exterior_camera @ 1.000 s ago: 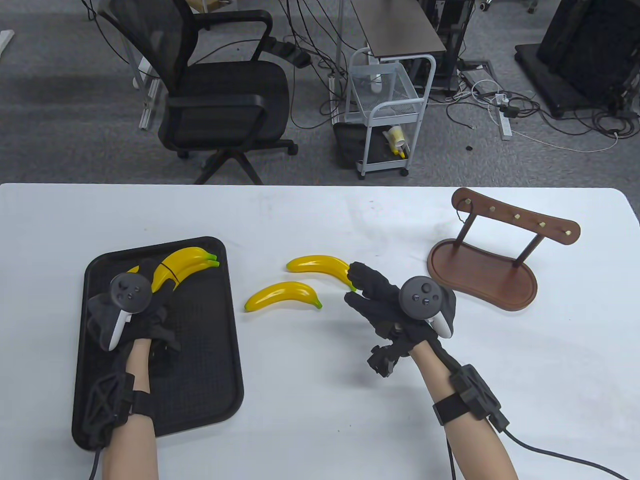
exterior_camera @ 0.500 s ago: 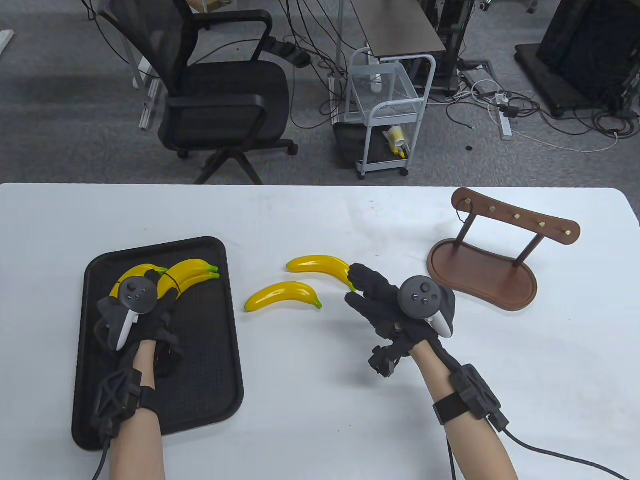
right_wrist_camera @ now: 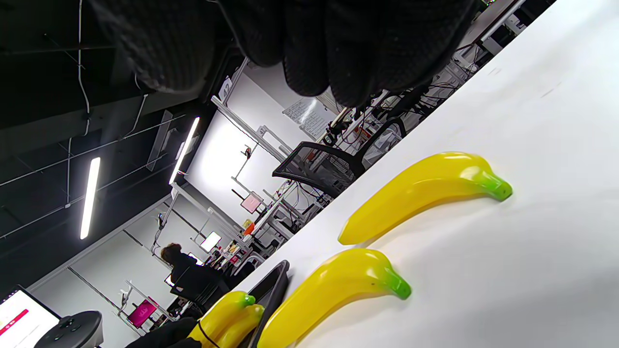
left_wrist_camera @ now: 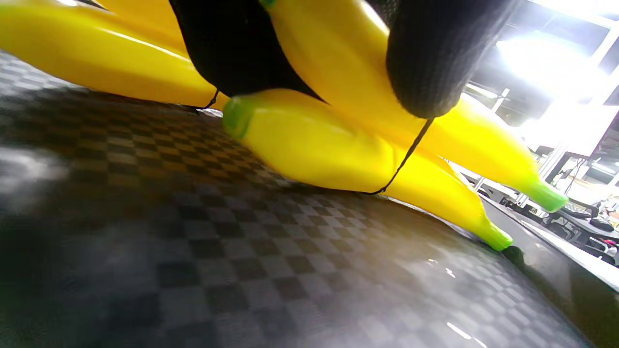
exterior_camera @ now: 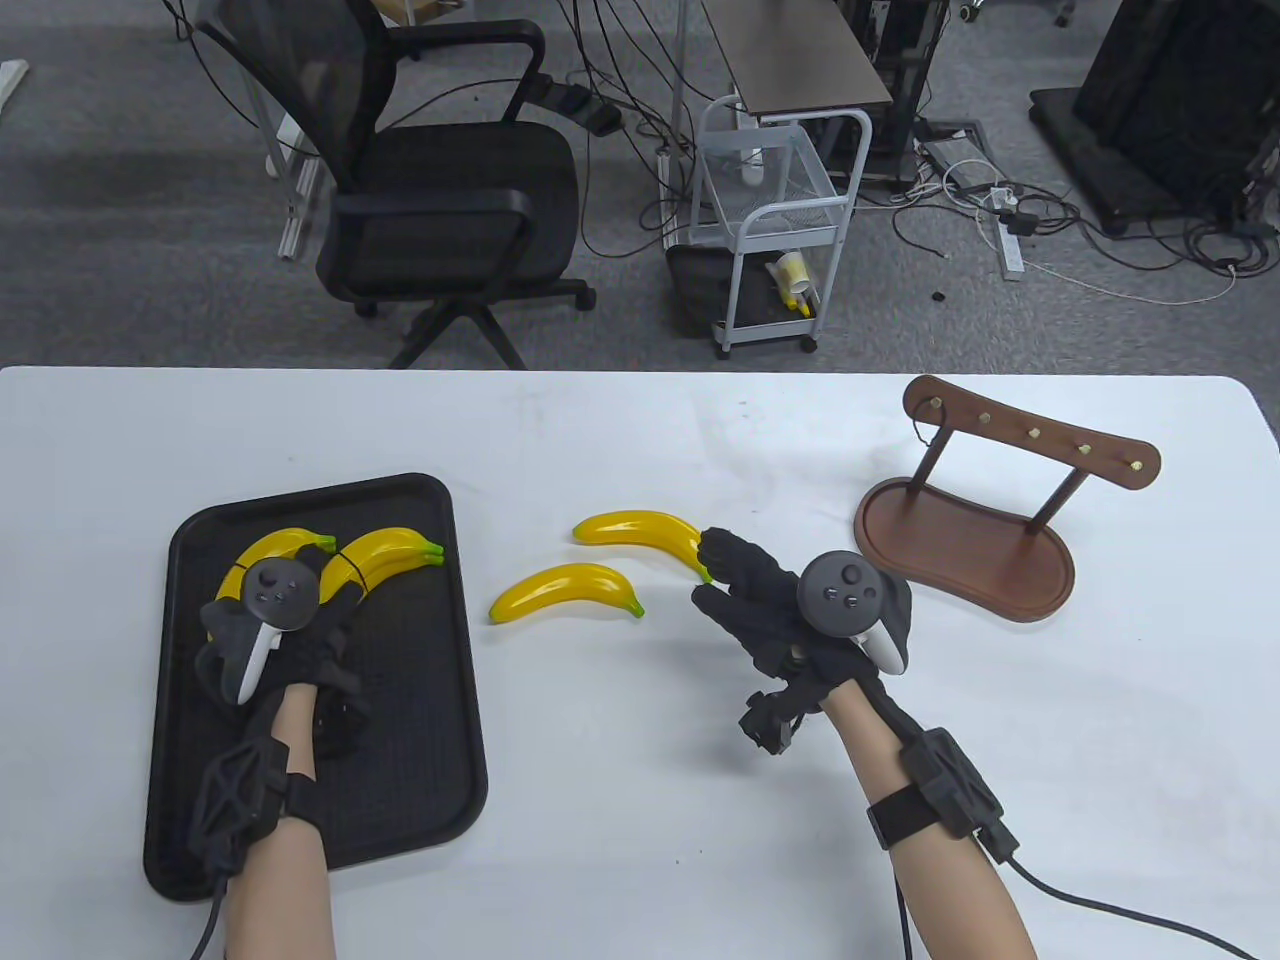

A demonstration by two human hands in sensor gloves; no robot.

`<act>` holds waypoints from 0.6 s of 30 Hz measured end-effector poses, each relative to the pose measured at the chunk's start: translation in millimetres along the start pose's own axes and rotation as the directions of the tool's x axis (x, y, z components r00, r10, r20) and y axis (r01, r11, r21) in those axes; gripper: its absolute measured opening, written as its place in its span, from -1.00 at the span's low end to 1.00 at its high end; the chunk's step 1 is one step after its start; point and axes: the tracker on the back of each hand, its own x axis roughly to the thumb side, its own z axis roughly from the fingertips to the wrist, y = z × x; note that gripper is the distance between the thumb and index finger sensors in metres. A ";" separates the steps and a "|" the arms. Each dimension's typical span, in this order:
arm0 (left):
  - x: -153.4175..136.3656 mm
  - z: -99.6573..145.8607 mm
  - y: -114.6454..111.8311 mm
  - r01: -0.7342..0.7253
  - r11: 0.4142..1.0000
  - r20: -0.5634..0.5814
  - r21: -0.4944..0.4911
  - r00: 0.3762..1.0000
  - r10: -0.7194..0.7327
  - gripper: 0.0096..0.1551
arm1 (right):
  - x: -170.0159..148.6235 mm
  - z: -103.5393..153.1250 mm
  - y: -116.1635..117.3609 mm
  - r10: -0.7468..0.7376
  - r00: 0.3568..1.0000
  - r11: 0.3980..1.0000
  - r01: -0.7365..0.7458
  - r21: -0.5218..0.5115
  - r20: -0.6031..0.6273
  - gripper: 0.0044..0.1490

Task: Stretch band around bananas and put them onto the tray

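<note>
Table view: black tray [exterior_camera: 420,760] sits on the left of the white surface [exterior_camera: 640,440], near its front edge. Banded bananas [exterior_camera: 385,553] lie at the tray's far end, well inside the rim, with bare tray floor nearer the camera. Left hand [exterior_camera: 290,625] is on them, fingers curled over the bunch; the tracker hides the contact. Two loose bananas [exterior_camera: 565,590] lie on open surface between tray and right hand [exterior_camera: 790,610]. Right hand's fingers are straight and relaxed; fingertips are at the far banana's [exterior_camera: 640,530] green tip, touching or not can't be told. Wooden stand [exterior_camera: 965,545] on the right, apart from everything.

Left wrist view: glossy yellow plastic bananas with green tips, lying on the tray's checkered textured floor [left_wrist_camera: 242,270]. Thin black band [left_wrist_camera: 404,162] runs around two of them. Gloved fingers [left_wrist_camera: 435,53] press on top; upper part cut off by the frame.

Right wrist view: right-hand fingers [right_wrist_camera: 338,43] hang over the surface, holding nothing. Both loose bananas fully visible, apart from each other. Tray edge [right_wrist_camera: 271,290] and bunch partly cut off at the bottom.
</note>
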 end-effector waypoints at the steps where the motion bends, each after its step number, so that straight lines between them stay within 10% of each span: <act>1: 0.2 0.3 0.4 -0.003 1.000 0.002 0.002 1.000 0.003 -0.25 | -0.2 -0.1 -0.3 0.000 1.000 1.000 0.000 -0.001 0.000 -0.13; 18: 35.2 21.2 48.7 -0.134 0.990 0.162 0.054 0.979 0.123 -0.28 | -3.2 0.7 -8.3 -0.007 1.000 1.000 0.007 -0.025 -0.008 -0.13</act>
